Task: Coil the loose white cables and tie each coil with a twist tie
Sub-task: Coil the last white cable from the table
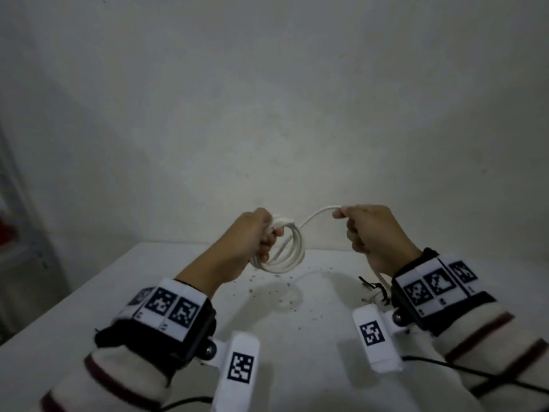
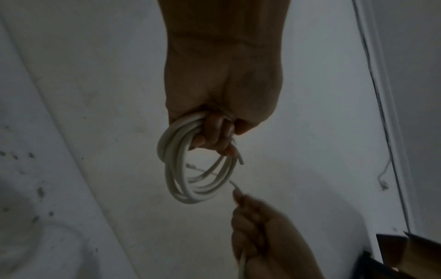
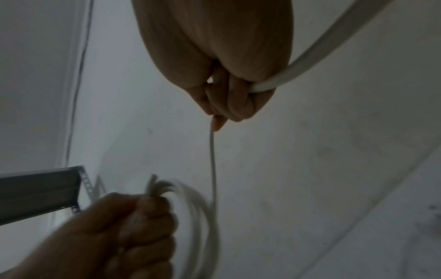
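My left hand point(image 1: 261, 233) is raised above the white table point(image 1: 74, 307) and grips a coil of white cable point(image 1: 292, 251) made of several loops; the same coil point(image 2: 190, 169) hangs below its curled fingers in the left wrist view. A free stretch of the cable point(image 1: 315, 215) arcs from the coil to my right hand point(image 1: 365, 230), which pinches it at the fingertips and lets the rest run down through the fist. In the right wrist view the cable point(image 3: 213, 160) leaves the right fingertips toward the blurred coil point(image 3: 200, 217). Dark twist ties point(image 1: 375, 288) lie on the table under my right wrist.
Small dark specks point(image 1: 285, 292) are scattered on the table below the coil. A plain wall point(image 1: 267, 114) rises just behind the table. A metal shelf frame point(image 3: 43, 190) stands at the left, and a thin black wire point(image 1: 463, 370) trails from my right wrist.
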